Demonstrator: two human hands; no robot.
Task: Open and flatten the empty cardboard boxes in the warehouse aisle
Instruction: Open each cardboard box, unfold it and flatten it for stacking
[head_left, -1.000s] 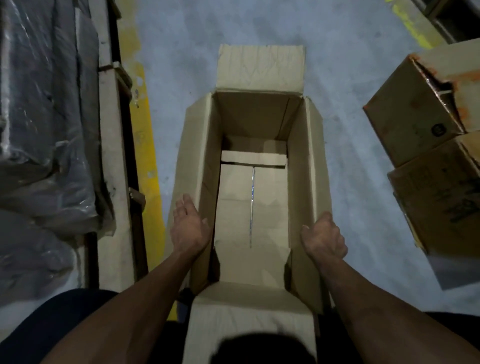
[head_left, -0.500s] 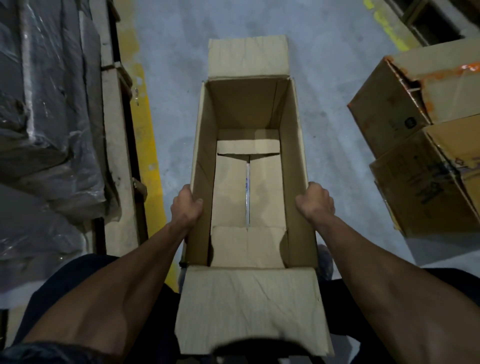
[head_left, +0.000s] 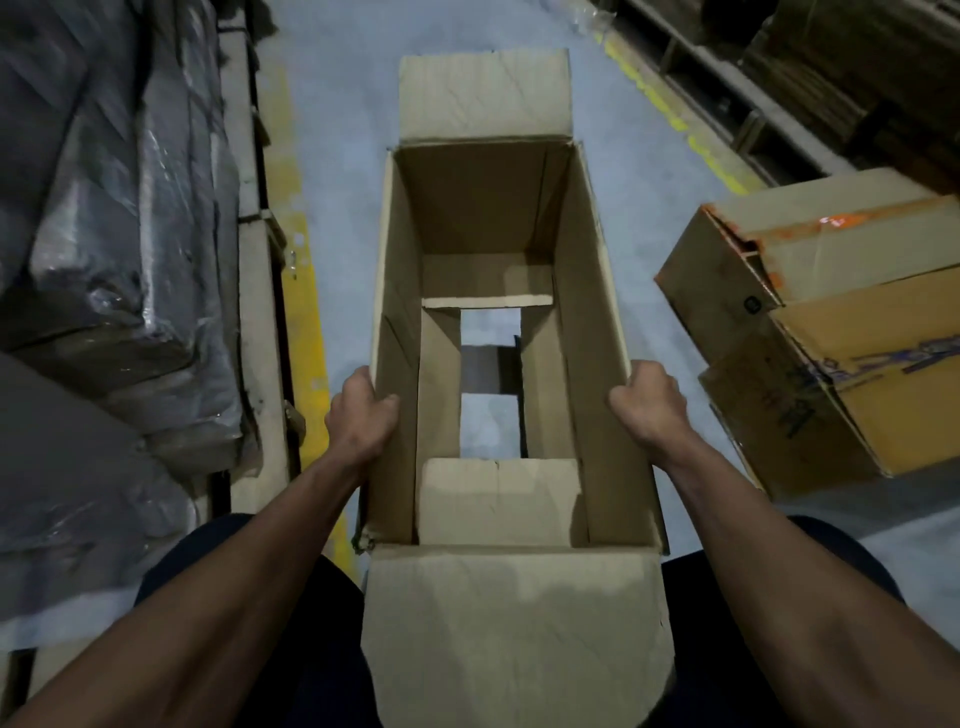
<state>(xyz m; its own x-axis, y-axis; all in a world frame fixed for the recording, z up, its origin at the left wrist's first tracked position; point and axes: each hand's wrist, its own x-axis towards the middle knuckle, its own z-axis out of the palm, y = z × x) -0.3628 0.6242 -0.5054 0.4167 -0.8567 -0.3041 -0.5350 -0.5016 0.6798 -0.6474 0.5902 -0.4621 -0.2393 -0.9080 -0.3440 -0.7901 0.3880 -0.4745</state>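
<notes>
While both long walls are pinched at their top edges, the open cardboard box (head_left: 498, 332) hangs between the two hands, in front of the person's body and seemingly clear of the aisle floor (head_left: 337, 130). The left hand (head_left: 361, 415) has its fingers curled over the left wall's rim; the right hand (head_left: 649, 405) is clamped the same way on the right wall, directly across from it. Below the hands the bottom flaps (head_left: 439, 384) have parted, and floor shows through the gap. It looks light and empty, stiff along its creases but easily bowed in the panels (single-wall board, by the look of it), so the walls should collapse sideways with a push. Gripping near the corners would probably steer the fold better than mid-wall. More boxes (head_left: 810, 332) sit beyond the right hand.
</notes>
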